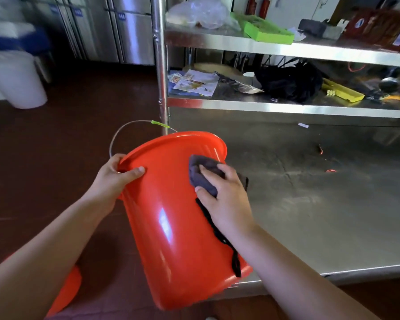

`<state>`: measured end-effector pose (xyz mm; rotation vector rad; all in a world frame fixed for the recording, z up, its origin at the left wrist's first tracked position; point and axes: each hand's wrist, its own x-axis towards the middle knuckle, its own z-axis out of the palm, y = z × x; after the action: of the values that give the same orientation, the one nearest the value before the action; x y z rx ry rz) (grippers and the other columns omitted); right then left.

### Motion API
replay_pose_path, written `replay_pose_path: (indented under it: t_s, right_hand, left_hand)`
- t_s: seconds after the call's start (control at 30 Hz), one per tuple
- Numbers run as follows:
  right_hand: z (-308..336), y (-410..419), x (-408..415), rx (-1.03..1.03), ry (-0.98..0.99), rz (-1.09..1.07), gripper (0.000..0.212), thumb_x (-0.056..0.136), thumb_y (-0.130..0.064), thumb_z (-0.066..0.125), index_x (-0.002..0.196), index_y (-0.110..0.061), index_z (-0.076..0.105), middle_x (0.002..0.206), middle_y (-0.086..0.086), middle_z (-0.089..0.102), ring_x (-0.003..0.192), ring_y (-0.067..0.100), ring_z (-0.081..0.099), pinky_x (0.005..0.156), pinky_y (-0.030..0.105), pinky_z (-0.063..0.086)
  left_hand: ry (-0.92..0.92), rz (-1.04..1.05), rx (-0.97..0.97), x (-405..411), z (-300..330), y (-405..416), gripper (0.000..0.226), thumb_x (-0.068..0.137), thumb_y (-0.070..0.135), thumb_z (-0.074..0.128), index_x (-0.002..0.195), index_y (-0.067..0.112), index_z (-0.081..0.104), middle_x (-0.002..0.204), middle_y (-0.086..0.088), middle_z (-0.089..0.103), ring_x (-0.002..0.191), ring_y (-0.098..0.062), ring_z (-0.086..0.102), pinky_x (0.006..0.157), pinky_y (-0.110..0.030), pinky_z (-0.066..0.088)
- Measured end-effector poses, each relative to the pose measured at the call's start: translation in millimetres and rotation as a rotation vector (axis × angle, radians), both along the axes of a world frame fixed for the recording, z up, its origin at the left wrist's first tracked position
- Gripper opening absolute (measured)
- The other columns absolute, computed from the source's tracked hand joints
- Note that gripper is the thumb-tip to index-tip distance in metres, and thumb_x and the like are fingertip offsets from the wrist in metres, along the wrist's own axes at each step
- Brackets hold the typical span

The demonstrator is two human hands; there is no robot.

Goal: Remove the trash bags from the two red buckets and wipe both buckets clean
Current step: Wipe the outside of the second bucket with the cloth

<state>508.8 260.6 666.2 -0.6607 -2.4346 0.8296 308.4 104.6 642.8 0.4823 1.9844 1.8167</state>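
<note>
A red bucket [171, 227] is tipped on its side in the middle of the view, its mouth facing away and its base toward me. My left hand [116, 179] grips its rim on the left, fingers hooked inside. My right hand [224, 199] presses a grey cloth [203, 174] flat against the bucket's outer wall near the rim; a dark frayed strip of the cloth hangs down the wall. The bucket's wire handle [125, 132] sticks out behind it. Part of a second red bucket [67, 294] shows at the lower left, under my left arm.
A steel shelf unit stands to the right, with a wide bottom shelf [321, 192], a black bag [289, 82], papers and green and yellow trays on the upper shelves. Its post [161, 77] rises just behind the bucket. A white bin [16, 82] stands on the dark red floor at left.
</note>
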Motion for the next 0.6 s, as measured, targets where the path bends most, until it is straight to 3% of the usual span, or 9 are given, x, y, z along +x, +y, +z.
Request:
replay_pose_path:
  t_s: [0.1,0.17,0.33,0.43,0.53,0.6]
  right_hand:
    - [14,-14,-32,0.238,-0.048,0.149,0.043,0.081,-0.029,0.068,0.123,-0.021,0.063,0.138,0.014,0.042,0.133,0.033,0.034,0.113,0.041,0.024]
    - [20,-14,-48,0.292,-0.055,0.241,0.040,0.079,-0.026,0.070,0.119,-0.018,0.066,0.135,0.018,0.046,0.133,0.037,0.035,0.113,0.045,0.024]
    - [25,1,-67,0.203,-0.052,0.247,0.041,0.084,-0.029,0.067,0.124,-0.023,0.064,0.142,0.007,0.041,0.134,0.024,0.034,0.112,0.035,0.026]
    - [25,11,-66,0.136,-0.003,0.181,0.041,0.084,-0.028,0.067,0.125,-0.025,0.063,0.141,0.002,0.041,0.131,0.016,0.036,0.109,0.023,0.026]
    - [24,23,-58,0.135,0.008,0.163,0.042,0.084,-0.027,0.068,0.125,-0.024,0.062,0.138,0.000,0.043,0.129,0.013,0.037,0.106,0.017,0.024]
    - [24,29,-54,0.128,0.010,0.161,0.043,0.084,-0.026,0.068,0.126,-0.024,0.062,0.137,0.000,0.042,0.128,0.011,0.037,0.103,0.013,0.022]
  left_hand:
    - [-0.036,-0.015,0.016,2,-1,4,0.024,0.072,0.015,0.077,0.086,0.023,0.061,0.073,0.005,0.066,0.059,-0.007,0.064,0.050,-0.024,0.051]
    - [-0.066,-0.022,0.037,-1,-3,0,0.036,0.061,0.016,0.084,0.088,0.019,0.060,0.072,0.003,0.067,0.057,-0.007,0.064,0.049,-0.022,0.052]
    - [-0.065,-0.014,0.020,-6,-12,-13,0.038,0.059,0.023,0.078,0.092,0.018,0.059,0.082,-0.002,0.065,0.062,-0.005,0.065,0.052,-0.017,0.051]
    - [-0.024,-0.021,-0.024,-3,-12,-12,0.044,0.063,0.034,0.080,0.099,0.021,0.060,0.090,-0.004,0.066,0.078,-0.014,0.065,0.061,-0.020,0.054]
    - [0.212,0.048,-0.370,1,-10,-15,0.059,0.066,0.049,0.074,0.117,0.023,0.058,0.106,-0.010,0.063,0.101,-0.026,0.059,0.085,-0.038,0.053]
    - [0.339,0.129,-0.647,6,-7,-24,0.071,0.069,0.052,0.074,0.132,0.028,0.049,0.118,-0.009,0.056,0.116,-0.030,0.049,0.088,-0.035,0.048]
